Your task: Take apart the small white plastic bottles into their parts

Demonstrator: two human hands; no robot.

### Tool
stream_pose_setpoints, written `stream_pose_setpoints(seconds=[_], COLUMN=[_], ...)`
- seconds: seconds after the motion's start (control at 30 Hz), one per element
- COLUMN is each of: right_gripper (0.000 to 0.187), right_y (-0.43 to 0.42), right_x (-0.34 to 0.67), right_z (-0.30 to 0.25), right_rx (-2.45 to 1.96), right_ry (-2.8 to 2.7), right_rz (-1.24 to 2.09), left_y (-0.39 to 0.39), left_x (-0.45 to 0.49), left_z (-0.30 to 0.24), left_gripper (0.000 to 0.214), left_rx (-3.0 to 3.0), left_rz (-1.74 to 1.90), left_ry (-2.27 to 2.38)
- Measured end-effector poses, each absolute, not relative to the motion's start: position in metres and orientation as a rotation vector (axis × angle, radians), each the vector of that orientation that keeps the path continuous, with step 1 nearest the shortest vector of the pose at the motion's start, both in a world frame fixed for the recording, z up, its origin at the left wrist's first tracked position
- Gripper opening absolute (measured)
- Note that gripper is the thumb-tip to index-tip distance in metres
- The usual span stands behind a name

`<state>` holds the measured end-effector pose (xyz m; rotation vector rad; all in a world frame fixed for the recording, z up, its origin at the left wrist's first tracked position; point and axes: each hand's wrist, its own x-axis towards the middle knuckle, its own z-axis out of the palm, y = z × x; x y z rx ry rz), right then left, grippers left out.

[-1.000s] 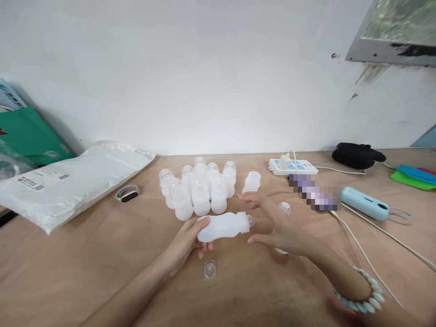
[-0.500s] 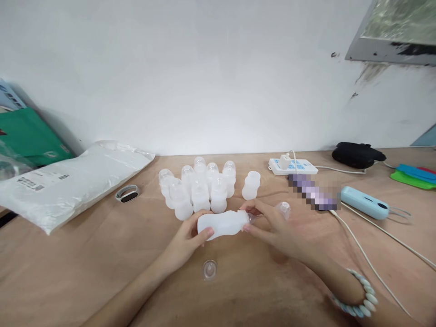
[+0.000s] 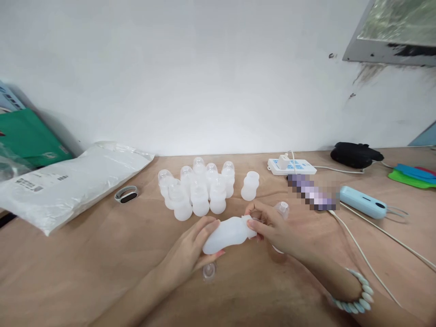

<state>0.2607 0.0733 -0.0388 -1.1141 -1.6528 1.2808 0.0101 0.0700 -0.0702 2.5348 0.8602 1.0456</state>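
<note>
A frosted white baby bottle (image 3: 226,235) lies tilted sideways between my hands, above the table. My left hand (image 3: 190,247) is wrapped round its base end. At the neck, the fingers of my right hand (image 3: 272,227) pinch the white collar; the teat end is mostly hidden by them. Near my left fingers a clear teat (image 3: 209,271) lies on the table. Behind my right hand sits a clear dome cap (image 3: 282,209). Farther back, an uncapped frosted bottle (image 3: 250,186) stands upright beside several capped bottles (image 3: 200,200). A white rim (image 3: 277,249) peeks out under my right hand.
To the left are a white plastic parcel (image 3: 78,177) and a fitness band (image 3: 126,194). On the right lie a power strip (image 3: 306,167), a blurred-out phone (image 3: 311,193), a light blue device (image 3: 363,202), cables and a black pouch (image 3: 356,155). A wall rises behind.
The bottle's base has swung down and towards me. My left hand has shifted its hold, fingers now over the top, and my right fingers have moved onto the collar.
</note>
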Motion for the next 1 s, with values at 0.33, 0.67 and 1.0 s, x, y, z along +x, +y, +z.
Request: stream_pose_setpoints(seconds=[0.33, 0.67, 1.0], right_gripper=[0.025, 0.031, 0.031], right_y=[0.072, 0.094, 0.090], right_x=[0.269, 0.317, 0.320], right_z=[-0.020, -0.007, 0.006], right_rx=[-1.240, -2.101, -1.645], right_ry=[-1.832, -2.075, -1.782], right_rz=[0.977, -0.135, 0.097], left_y=[0.073, 0.075, 0.074], left_x=[0.008, 0.009, 0.010], left_z=[-0.077, -0.072, -0.074], left_gripper=[0.046, 0.039, 0.039], left_rx=[2.676, 2.336, 2.304], left_rz=[1.211, 1.173, 1.148], left_ry=[0.930, 1.217, 1.166])
